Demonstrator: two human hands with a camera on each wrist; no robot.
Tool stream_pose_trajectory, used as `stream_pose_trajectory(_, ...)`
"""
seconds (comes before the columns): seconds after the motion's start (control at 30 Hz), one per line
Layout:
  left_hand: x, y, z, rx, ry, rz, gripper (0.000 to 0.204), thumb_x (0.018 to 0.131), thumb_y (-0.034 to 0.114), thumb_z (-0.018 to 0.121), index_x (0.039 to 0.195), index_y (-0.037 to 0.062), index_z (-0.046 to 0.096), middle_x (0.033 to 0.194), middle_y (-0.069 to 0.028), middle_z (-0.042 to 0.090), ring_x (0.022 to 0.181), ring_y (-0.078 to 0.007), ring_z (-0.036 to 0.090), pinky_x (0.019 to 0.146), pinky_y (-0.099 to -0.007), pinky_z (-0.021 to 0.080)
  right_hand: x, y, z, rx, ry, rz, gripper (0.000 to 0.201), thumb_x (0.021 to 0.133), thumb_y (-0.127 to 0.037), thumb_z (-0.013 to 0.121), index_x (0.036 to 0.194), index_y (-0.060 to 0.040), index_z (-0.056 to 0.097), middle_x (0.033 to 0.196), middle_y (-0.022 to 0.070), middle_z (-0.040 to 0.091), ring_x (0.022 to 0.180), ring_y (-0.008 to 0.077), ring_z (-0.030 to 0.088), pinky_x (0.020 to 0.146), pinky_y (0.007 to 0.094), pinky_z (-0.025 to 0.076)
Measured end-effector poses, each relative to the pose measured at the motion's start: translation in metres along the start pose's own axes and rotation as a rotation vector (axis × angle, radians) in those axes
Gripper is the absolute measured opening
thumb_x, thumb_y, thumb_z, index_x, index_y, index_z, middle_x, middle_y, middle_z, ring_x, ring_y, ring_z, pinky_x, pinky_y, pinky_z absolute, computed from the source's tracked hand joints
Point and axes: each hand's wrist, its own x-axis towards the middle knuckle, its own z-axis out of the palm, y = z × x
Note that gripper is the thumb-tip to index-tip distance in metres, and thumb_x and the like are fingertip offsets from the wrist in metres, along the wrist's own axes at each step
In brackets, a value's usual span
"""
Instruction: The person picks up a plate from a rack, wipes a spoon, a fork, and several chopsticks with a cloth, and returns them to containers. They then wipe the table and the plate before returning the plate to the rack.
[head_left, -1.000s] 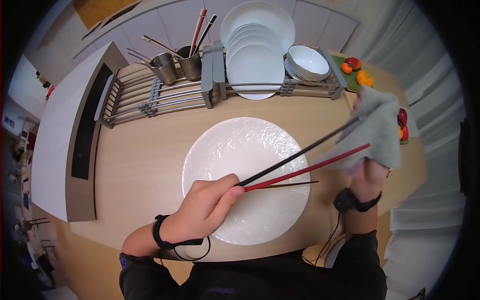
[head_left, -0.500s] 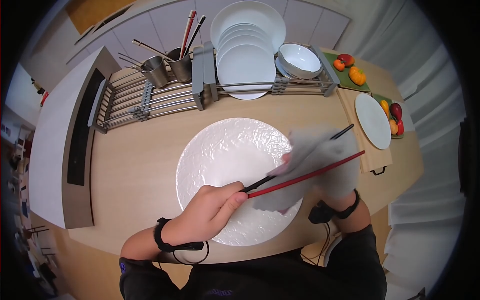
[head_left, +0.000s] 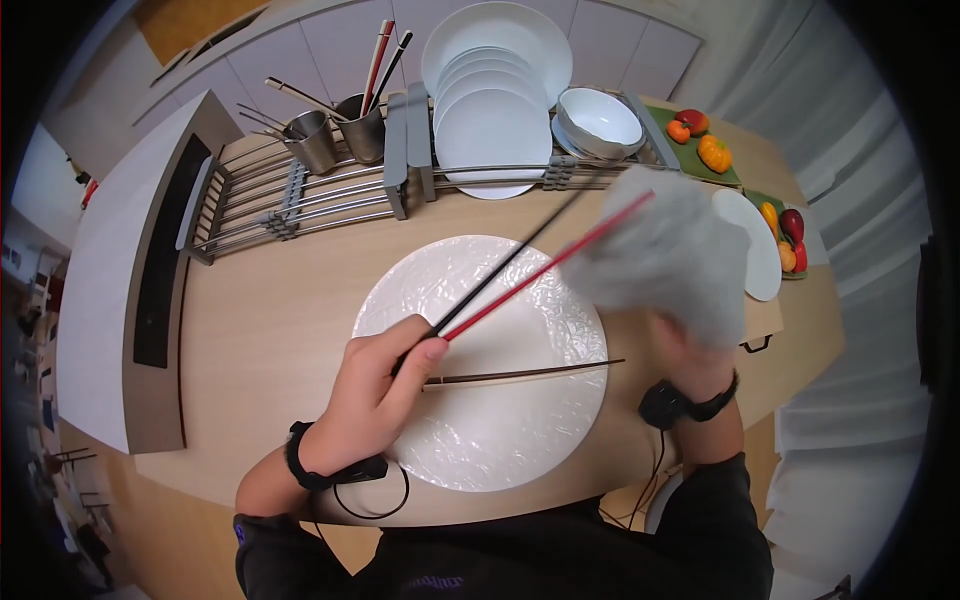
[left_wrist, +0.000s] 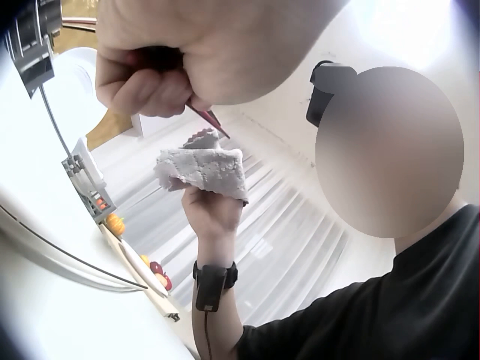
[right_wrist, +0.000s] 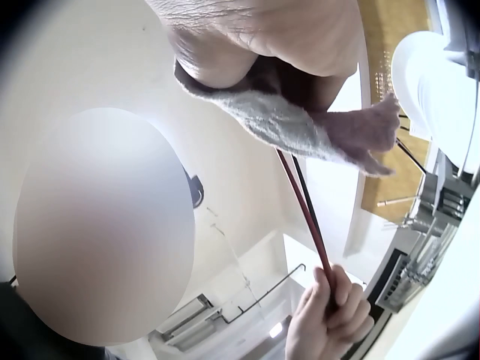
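My left hand (head_left: 375, 390) grips a black chopstick (head_left: 497, 268) and a red chopstick (head_left: 548, 267) near one end, above the plate. Both slant up and away to the right. A grey cloth (head_left: 668, 245), blurred in the head view, is held in my right hand (head_left: 697, 362) and overlaps the far ends of the two chopsticks. From the right wrist, the cloth (right_wrist: 274, 124) lies under curled fingers, with the chopsticks (right_wrist: 309, 214) reaching up to it. On the large white textured plate (head_left: 470, 450) lies a dark, thin chopstick (head_left: 530, 373) with a paler edge alongside.
Behind the plate stands a metal dish rack (head_left: 330, 205) with steel cups (head_left: 360, 130) of chopsticks, upright white plates (head_left: 490, 140) and a white bowl (head_left: 600, 118). To the right are a small white plate (head_left: 758, 262) on a wooden board and green trays of vegetables (head_left: 714, 153).
The cloth has moved from the right down over the plate, then up and away to the chopsticks' far ends. My left hand has shifted left, tilting the chopsticks more steeply.
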Motion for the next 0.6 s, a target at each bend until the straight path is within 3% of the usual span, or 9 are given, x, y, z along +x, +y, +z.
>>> stream_pose_trajectory(0.17, 0.001, -0.003, 0.009, 0.071, -0.099, 0.118, 0.023, 0.101, 0.017, 0.065, 0.086, -0.0006, 0.062, 0.062, -0.0145, 0.049, 0.051, -0.0262, 0.045, 0.052, -0.0343, 0.038, -0.011, 0.022, 0.063, -0.720, -0.237, 0.094, 0.039, 0.097, -0.020, 0.069, 0.129, -0.0004, 0.060, 0.121, 0.0074, 0.068, 0.106, 0.0228, 0.068, 0.097, 0.0381, 0.054)
stream_pose_trajectory(0.23, 0.001, -0.004, 0.010, 0.084, -0.092, 0.131, 0.024, 0.101, 0.017, 0.065, 0.085, -0.0002, 0.062, 0.060, -0.0148, 0.049, 0.050, -0.0271, 0.045, 0.051, -0.0351, 0.038, -0.007, 0.022, 0.058, -0.764, -0.320, 0.134, 0.038, 0.096, -0.017, 0.071, 0.128, -0.0005, 0.061, 0.122, 0.0075, 0.068, 0.108, 0.0221, 0.067, 0.097, 0.0362, 0.054)
stream_pose_trajectory(0.33, 0.002, 0.003, 0.006, 0.113, -0.094, 0.119, 0.025, 0.102, 0.017, 0.064, 0.084, -0.0003, 0.061, 0.060, -0.0155, 0.048, 0.049, -0.0293, 0.046, 0.050, -0.0359, 0.038, -0.002, 0.016, 0.043, -0.724, -0.432, 0.166, 0.040, 0.095, -0.013, 0.071, 0.131, -0.0015, 0.059, 0.127, 0.0078, 0.067, 0.113, 0.0220, 0.066, 0.097, 0.0357, 0.054)
stream_pose_trajectory(0.4, 0.002, 0.004, 0.000, 0.147, -0.105, 0.100, 0.026, 0.102, 0.017, 0.063, 0.083, -0.0003, 0.060, 0.060, -0.0157, 0.048, 0.049, -0.0312, 0.046, 0.050, -0.0366, 0.038, -0.005, 0.016, 0.034, -0.452, -0.291, 0.196, 0.043, 0.096, -0.017, 0.070, 0.134, -0.0028, 0.058, 0.130, 0.0094, 0.065, 0.116, 0.0222, 0.065, 0.099, 0.0372, 0.054)
stream_pose_trajectory(0.47, 0.003, 0.005, -0.004, 0.161, -0.101, 0.091, 0.028, 0.102, 0.017, 0.063, 0.081, -0.0003, 0.058, 0.059, -0.0160, 0.048, 0.049, -0.0327, 0.046, 0.050, -0.0373, 0.039, -0.014, 0.019, 0.031, 0.028, 0.061, 0.241, 0.047, 0.097, -0.027, 0.070, 0.136, -0.0045, 0.056, 0.132, 0.0124, 0.065, 0.119, 0.0222, 0.064, 0.101, 0.0398, 0.053)
stream_pose_trajectory(0.6, 0.003, 0.009, -0.008, 0.189, -0.073, 0.104, 0.029, 0.102, 0.017, 0.062, 0.080, -0.0001, 0.056, 0.059, -0.0162, 0.047, 0.050, -0.0337, 0.046, 0.050, -0.0380, 0.038, -0.006, -0.001, 0.037, -0.138, -0.175, 0.105, 0.049, 0.103, -0.018, 0.058, 0.148, -0.0040, 0.044, 0.141, 0.0098, 0.057, 0.127, 0.0257, 0.058, 0.108, 0.0417, 0.048)
